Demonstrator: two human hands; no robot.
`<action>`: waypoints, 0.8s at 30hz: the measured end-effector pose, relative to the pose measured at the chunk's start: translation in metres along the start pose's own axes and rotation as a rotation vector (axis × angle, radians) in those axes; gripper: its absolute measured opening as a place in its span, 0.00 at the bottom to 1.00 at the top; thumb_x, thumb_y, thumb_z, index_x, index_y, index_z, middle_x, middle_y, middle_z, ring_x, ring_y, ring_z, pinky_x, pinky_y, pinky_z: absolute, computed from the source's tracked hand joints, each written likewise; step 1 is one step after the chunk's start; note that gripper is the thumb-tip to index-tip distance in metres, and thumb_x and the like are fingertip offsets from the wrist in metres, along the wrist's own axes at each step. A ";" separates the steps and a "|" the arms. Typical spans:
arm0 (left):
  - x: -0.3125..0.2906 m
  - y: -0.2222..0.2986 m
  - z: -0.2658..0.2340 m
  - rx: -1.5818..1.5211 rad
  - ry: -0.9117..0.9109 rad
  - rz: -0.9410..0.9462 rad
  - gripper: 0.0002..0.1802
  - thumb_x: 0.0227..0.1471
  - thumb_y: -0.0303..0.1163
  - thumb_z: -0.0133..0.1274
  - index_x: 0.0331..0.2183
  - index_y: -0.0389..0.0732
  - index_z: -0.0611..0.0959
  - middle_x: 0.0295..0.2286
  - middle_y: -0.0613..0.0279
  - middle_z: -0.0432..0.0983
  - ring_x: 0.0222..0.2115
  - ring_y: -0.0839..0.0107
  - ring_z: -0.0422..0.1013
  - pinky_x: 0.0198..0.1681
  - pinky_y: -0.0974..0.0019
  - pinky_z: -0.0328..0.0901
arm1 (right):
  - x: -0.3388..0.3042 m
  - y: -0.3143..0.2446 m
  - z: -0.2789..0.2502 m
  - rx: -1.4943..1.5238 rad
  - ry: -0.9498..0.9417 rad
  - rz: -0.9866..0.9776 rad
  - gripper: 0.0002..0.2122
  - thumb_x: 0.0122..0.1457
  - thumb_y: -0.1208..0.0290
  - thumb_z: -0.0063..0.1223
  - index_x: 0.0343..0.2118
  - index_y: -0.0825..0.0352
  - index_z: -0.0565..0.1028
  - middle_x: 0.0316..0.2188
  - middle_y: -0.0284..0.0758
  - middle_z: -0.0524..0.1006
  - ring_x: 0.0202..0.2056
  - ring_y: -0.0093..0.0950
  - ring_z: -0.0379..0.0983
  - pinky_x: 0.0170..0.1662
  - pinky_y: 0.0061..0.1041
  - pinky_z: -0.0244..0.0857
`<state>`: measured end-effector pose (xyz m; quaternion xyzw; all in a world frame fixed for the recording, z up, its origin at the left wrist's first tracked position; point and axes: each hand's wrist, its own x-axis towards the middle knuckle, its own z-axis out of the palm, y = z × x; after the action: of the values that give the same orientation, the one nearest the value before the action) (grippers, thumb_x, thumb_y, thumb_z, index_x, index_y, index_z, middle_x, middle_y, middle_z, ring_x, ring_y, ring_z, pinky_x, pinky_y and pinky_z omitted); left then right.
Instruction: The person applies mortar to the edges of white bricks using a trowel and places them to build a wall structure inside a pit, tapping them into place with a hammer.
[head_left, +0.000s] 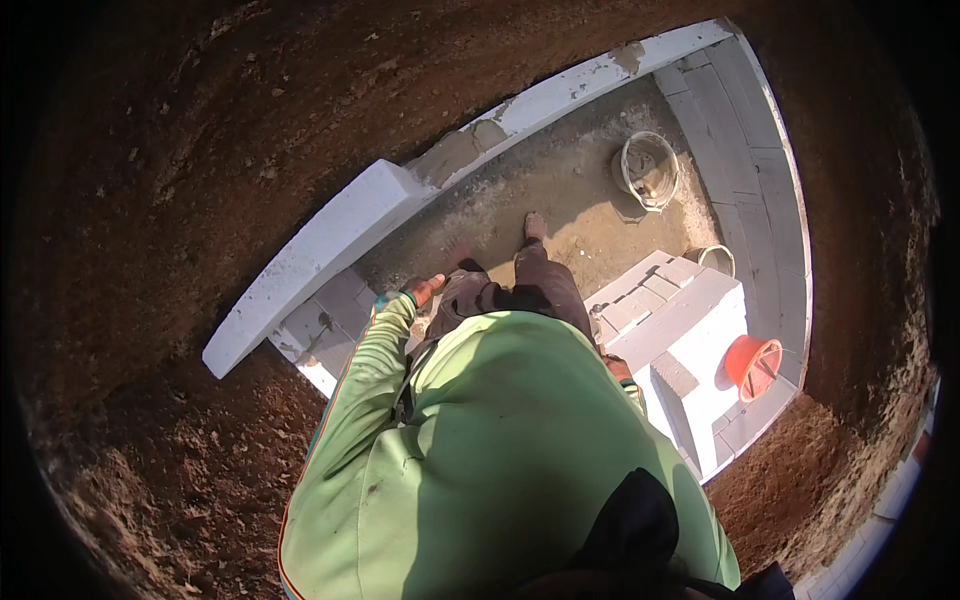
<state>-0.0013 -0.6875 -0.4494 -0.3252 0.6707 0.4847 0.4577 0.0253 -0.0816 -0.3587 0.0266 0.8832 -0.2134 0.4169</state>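
Both hands low by the legs, block stack next to R side

L hand (425, 289) is nr pic centre, a bit left, beside the L thigh of the dark trousers (548, 283). Fingers look close together, thumb side toward the leg; can't tell if they're pinching anything. R hand (618, 369) is right of centre, mostly hidden behind the body; can't tell its finger state or whether it holds sth. Nearest thing to it is the block stack (650, 297), right of centre, w/ pale grey tops and a bright white side in the sun. Can't tell if hand & stack touch.

Green top (470, 420) fills the lower middle, half lit, half in shadow. Bare feet (536, 227) stand on the damp-looking floor (600, 250) nr centre, the L one in shade.

Upper right: pale bucket (624, 172) w/ greyish stuff inside. Below it, a 2nd bucket (731, 260), partly hidden behind the stack. Further down, an orange-red bucket (738, 365), tilted in view, just right of the stack's white side.

White wall (310, 250) runs from left to upper right, w/ grey smears on its lower stretch; grey block wall (745, 150) curves down the right. Brown soil (250, 130) surrounds it all.
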 end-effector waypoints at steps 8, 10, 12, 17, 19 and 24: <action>0.035 -0.029 -0.004 0.214 -0.293 0.230 0.31 0.62 0.57 0.45 0.56 0.45 0.76 0.44 0.53 0.81 0.43 0.60 0.76 0.47 0.60 0.68 | -0.025 -0.087 0.037 0.803 -0.026 0.322 0.11 0.58 0.64 0.57 0.38 0.65 0.77 0.21 0.34 0.73 0.16 0.26 0.67 0.18 0.30 0.60; 0.038 -0.045 -0.021 0.681 -0.278 0.606 0.29 0.59 0.53 0.50 0.56 0.46 0.76 0.44 0.48 0.80 0.45 0.56 0.76 0.49 0.58 0.68 | -0.031 -0.088 0.046 0.708 -0.025 0.336 0.11 0.59 0.65 0.55 0.40 0.65 0.79 0.22 0.34 0.75 0.18 0.27 0.68 0.20 0.31 0.62; 0.072 -0.103 -0.041 0.951 -0.210 0.732 0.24 0.53 0.38 0.54 0.53 0.49 0.77 0.43 0.52 0.80 0.45 0.49 0.76 0.48 0.53 0.69 | -0.030 -0.069 0.079 0.541 -0.030 0.248 0.12 0.60 0.67 0.53 0.44 0.64 0.80 0.23 0.35 0.76 0.20 0.28 0.71 0.23 0.32 0.66; 0.034 -0.069 -0.036 0.969 -0.182 0.432 0.24 0.53 0.40 0.52 0.53 0.49 0.77 0.44 0.52 0.79 0.46 0.49 0.75 0.48 0.53 0.69 | -0.030 -0.057 0.080 0.008 0.003 0.192 0.15 0.58 0.62 0.56 0.40 0.69 0.81 0.26 0.40 0.79 0.28 0.31 0.80 0.34 0.34 0.73; 0.025 -0.049 -0.045 1.047 -0.136 0.386 0.24 0.53 0.40 0.51 0.53 0.50 0.77 0.45 0.52 0.78 0.46 0.49 0.74 0.49 0.53 0.69 | -0.030 -0.083 0.061 0.381 0.085 0.511 0.17 0.57 0.59 0.56 0.38 0.70 0.81 0.29 0.43 0.80 0.30 0.34 0.80 0.36 0.36 0.74; 0.025 0.017 -0.037 1.230 -0.118 0.488 0.24 0.54 0.42 0.49 0.53 0.50 0.77 0.46 0.52 0.78 0.47 0.49 0.73 0.49 0.52 0.69 | -0.023 -0.099 -0.009 0.439 0.442 0.620 0.21 0.55 0.56 0.57 0.42 0.71 0.77 0.36 0.55 0.79 0.41 0.51 0.77 0.46 0.46 0.70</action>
<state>-0.0366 -0.7175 -0.4628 0.1837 0.8533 0.1202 0.4729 0.0119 -0.1647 -0.3015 0.4234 0.8352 -0.2498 0.2465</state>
